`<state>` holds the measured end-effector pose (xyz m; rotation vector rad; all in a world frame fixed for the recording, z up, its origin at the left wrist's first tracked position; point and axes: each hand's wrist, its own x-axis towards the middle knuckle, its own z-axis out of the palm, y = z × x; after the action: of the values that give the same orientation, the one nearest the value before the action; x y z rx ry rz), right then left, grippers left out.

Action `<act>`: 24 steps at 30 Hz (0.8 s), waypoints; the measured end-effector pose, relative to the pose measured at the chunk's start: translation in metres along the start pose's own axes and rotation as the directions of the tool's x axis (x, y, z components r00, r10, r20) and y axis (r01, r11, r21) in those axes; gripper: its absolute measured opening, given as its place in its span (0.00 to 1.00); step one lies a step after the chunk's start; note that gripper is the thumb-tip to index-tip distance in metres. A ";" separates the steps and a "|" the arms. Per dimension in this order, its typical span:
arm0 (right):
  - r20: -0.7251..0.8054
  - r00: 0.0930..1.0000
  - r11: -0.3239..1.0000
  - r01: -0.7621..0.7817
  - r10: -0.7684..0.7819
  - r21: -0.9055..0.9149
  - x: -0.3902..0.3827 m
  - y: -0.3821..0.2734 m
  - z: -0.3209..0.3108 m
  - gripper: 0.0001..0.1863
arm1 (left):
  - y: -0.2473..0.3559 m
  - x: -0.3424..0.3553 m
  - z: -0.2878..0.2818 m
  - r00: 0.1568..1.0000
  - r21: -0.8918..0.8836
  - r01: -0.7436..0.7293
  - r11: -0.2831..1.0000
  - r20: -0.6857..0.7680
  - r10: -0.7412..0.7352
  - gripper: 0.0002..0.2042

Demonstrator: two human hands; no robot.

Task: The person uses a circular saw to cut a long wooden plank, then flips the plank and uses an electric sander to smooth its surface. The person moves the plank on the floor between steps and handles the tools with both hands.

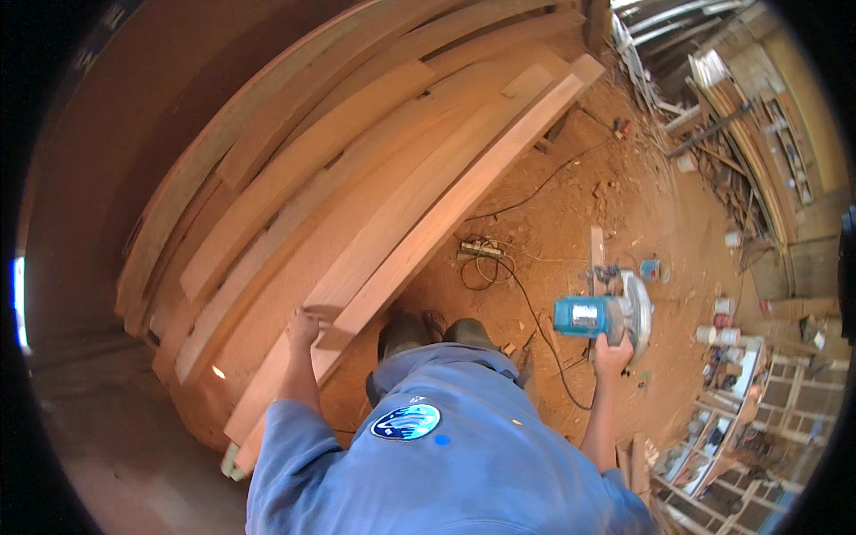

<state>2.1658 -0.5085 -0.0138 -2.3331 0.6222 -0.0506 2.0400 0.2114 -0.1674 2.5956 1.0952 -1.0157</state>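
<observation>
My right hand [613, 355] is wrapped round the handle of a teal circular saw [584, 316], holding it off to my right, away from the planks. The saw's silver guard [637, 314] faces right. On the left, my left hand [306, 328] grips a long wooden plank [392, 292] near its lower part, the fingers at its edge; some fingertips are hard to make out. This plank runs diagonally from near my left side to the far middle. Directly beside it lies another plank [406, 227].
Several more boards [312, 183] lie side by side on the left. A black cable [538, 325] trails across the dirt floor from a power strip [481, 251]. A small wood piece [596, 245] and a blue can [654, 270] are beyond the saw. Timber [758, 178] leans at the far right.
</observation>
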 end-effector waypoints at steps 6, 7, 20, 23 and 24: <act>-0.222 0.900 0.927 -0.359 0.375 0.112 -0.096 0.064 0.008 0.22 | 0.036 -0.016 -0.035 0.998 0.090 -0.008 0.996 -0.055 0.013 0.30; -0.254 0.868 0.904 -0.407 0.428 0.133 -0.117 0.078 0.020 0.22 | 0.039 -0.020 -0.042 0.997 0.140 -0.007 0.990 -0.072 0.017 0.30; -0.175 0.425 0.457 -0.853 0.888 0.252 -0.185 0.053 0.101 0.10 | 0.092 0.006 -0.153 0.928 -0.261 -0.277 0.925 -0.321 0.188 0.34; -0.180 0.414 0.450 -0.844 0.892 0.291 -0.171 0.087 0.107 0.11 | 0.154 0.008 -0.199 0.941 -0.406 -0.304 0.862 -0.271 0.204 0.34; -0.180 0.399 0.437 -0.832 0.899 0.341 -0.173 0.110 0.113 0.12 | 0.176 0.011 -0.212 0.942 -0.454 -0.316 0.833 -0.255 0.218 0.33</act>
<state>1.9904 -0.4291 -0.1467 -1.5156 1.8858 -0.0213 2.2773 0.1699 -0.0344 2.3586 0.8456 -0.3621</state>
